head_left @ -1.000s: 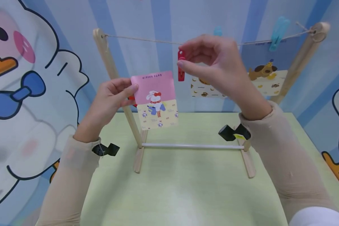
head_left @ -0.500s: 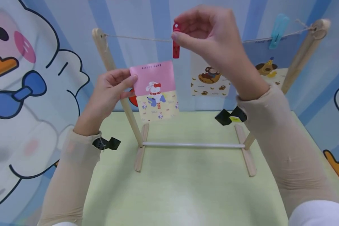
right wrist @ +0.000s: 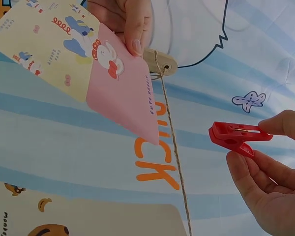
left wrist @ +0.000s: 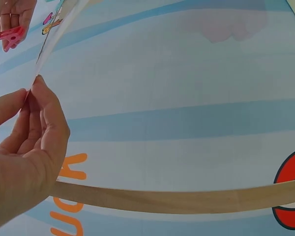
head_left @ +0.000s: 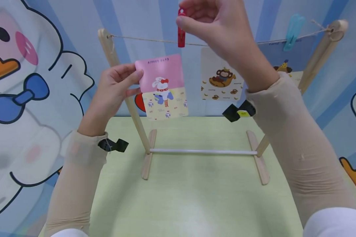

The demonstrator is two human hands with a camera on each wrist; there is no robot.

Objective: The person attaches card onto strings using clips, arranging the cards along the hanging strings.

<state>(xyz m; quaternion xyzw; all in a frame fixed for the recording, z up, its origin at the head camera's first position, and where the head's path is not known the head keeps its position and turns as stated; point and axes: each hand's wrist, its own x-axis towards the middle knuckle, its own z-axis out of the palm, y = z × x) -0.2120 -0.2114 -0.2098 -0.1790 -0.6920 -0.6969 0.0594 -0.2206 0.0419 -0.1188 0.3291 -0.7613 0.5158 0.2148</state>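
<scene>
My left hand [head_left: 109,90] pinches the left edge of a pink and yellow card [head_left: 162,72] with a rabbit picture. The card hangs upright just below the string [head_left: 142,39], and the right wrist view shows it next to the string too. A red clothespin [right wrist: 238,135] is pinched between the thumb and fingers of my right hand [head_left: 218,26]. In the head view, that clothespin crosses in front of the string, above the card. Clothespin and card are apart. The left wrist view has the card [left wrist: 56,37] nearly edge-on.
A wooden stand [head_left: 137,118] carries the string between two posts. Hanging right of the rabbit card is a monkey card [head_left: 221,77], its top partly behind my right hand. Farther right, a blue clothespin [head_left: 293,31] is clipped over a dog card [head_left: 284,52]. Below is a pale green table [head_left: 195,197].
Both hands have risen. The red clothespin has gone up and slightly left, from below the string to its level. The card has come up closer to the string, still in my left hand.
</scene>
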